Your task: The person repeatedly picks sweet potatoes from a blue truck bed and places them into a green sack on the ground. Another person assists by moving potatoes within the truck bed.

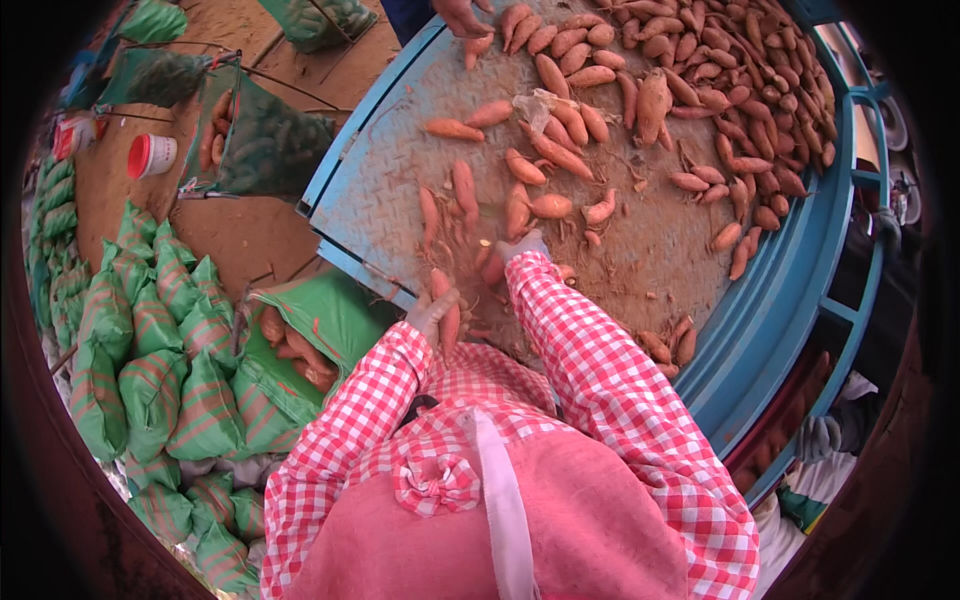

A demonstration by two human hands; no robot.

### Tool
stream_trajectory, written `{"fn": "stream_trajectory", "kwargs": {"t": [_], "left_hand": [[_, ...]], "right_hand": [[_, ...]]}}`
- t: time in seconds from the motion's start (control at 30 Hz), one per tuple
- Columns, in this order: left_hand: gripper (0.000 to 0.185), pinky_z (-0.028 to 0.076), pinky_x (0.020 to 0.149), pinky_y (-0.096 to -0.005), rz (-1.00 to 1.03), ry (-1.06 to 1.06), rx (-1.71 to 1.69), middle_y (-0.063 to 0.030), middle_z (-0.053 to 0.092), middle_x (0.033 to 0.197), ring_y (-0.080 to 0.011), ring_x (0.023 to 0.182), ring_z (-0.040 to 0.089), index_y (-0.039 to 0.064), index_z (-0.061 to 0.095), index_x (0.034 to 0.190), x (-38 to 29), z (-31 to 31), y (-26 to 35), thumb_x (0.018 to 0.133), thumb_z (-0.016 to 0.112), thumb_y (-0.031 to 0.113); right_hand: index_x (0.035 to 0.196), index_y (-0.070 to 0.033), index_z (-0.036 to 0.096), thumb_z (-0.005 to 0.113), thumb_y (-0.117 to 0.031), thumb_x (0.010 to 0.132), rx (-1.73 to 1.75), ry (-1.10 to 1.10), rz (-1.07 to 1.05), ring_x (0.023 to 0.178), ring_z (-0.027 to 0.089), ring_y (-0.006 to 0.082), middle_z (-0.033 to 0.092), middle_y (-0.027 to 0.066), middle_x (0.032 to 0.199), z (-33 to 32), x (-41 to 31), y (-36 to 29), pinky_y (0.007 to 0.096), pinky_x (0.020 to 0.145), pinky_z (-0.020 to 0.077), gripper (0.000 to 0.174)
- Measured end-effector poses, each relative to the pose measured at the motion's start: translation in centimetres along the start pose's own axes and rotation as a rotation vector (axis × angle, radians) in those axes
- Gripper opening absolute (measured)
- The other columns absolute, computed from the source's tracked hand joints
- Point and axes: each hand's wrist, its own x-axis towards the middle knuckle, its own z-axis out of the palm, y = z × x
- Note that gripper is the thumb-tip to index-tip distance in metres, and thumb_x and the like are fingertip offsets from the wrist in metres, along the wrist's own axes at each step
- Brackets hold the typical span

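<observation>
My left hand (431, 313) is closed around a sweet potato (447, 315) at the near edge of a worn blue metal truck bed (375, 180). To its right, my right hand (523, 246) reaches over the bed and touches the lower end of an upright-lying sweet potato (517, 211); whether its fingers grip anything is hidden. Another sweet potato (551, 206) lies just beyond that hand. Loose roots, soil and more sweet potatoes are scattered around both hands. Left of my left hand, an open green sack (330, 307) holds several sweet potatoes (296, 345).
A large heap of sweet potatoes (757, 90) fills the bed's far right, beside a blue rail (844, 225). Another person's hand (463, 16) is at the top edge. Filled green sacks (154, 397), mesh bags on frames (274, 142) and a red-and-white bucket (152, 156) stand at left.
</observation>
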Motion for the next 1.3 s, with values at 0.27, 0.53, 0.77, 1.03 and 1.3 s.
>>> {"fn": "stream_trajectory", "kwargs": {"t": [0.27, 0.53, 0.77, 1.03, 1.3], "left_hand": [[0.081, 0.049, 0.094, -0.0338, 0.475, -0.009, 0.705, -0.0101, 0.057, 0.126, -0.0182, 0.113, 0.056, 0.005, 0.035, 0.138, 1.9, -0.3, 1.2, 0.076, 0.084, 0.023], [0.080, 0.051, 0.093, -0.0369, -0.181, -0.253, 0.298, -0.0124, 0.056, 0.129, -0.0222, 0.116, 0.058, 0.005, 0.032, 0.145, 0.6, 1.9, 2.8, 0.078, 0.076, 0.006], [0.080, 0.043, 0.101, -0.0340, -0.082, -0.079, 0.470, -0.0129, 0.053, 0.133, -0.0239, 0.119, 0.053, 0.000, 0.033, 0.146, 0.8, -0.9, -0.9, 0.080, 0.076, 0.013], [0.049, 0.056, 0.079, -0.0500, -0.125, -0.026, -0.343, -0.0173, 0.065, 0.102, -0.0352, 0.088, 0.066, 0.004, 0.051, 0.123, -1.1, -2.6, 1.6, 0.085, 0.070, 0.027], [0.048, 0.054, 0.080, -0.0499, -0.050, -0.012, -0.536, -0.0155, 0.066, 0.096, -0.0364, 0.089, 0.065, 0.006, 0.059, 0.114, -2.1, -5.1, 2.1, 0.081, 0.073, 0.039]], "right_hand": [[0.089, 0.002, 0.070, 0.068, -0.018, 0.082, 0.577, -0.524, -0.281, 0.067, 0.062, 0.0144, 0.070, 0.0086, 0.076, 0.2, -7.4, 0.4, 0.0290, 0.061, 0.0501, 0.021], [0.098, -0.008, 0.071, 0.065, -0.034, 0.087, 0.186, -0.126, -0.633, 0.077, 0.068, 0.0279, 0.070, 0.0156, 0.084, 0.2, -9.3, 0.5, 0.0377, 0.072, 0.0530, 0.029], [0.110, -0.008, 0.064, 0.072, -0.039, 0.080, -0.201, 0.275, -0.892, 0.089, 0.063, 0.0334, 0.064, 0.0148, 0.095, -4.3, -3.6, -2.2, 0.0443, 0.080, 0.0501, 0.044], [0.134, -0.011, 0.052, 0.078, -0.059, 0.065, -0.663, 0.206, -0.270, 0.133, 0.038, 0.0369, 0.040, 0.0146, 0.143, -2.6, 1.8, -4.7, 0.0577, 0.104, 0.0371, 0.087], [0.110, -0.004, 0.064, 0.082, -0.034, 0.062, -0.304, 0.189, -0.664, 0.105, 0.059, 0.0303, 0.058, 0.0186, 0.118, 0.1, 2.9, 0.0, 0.0438, 0.091, 0.0494, 0.059]]}}
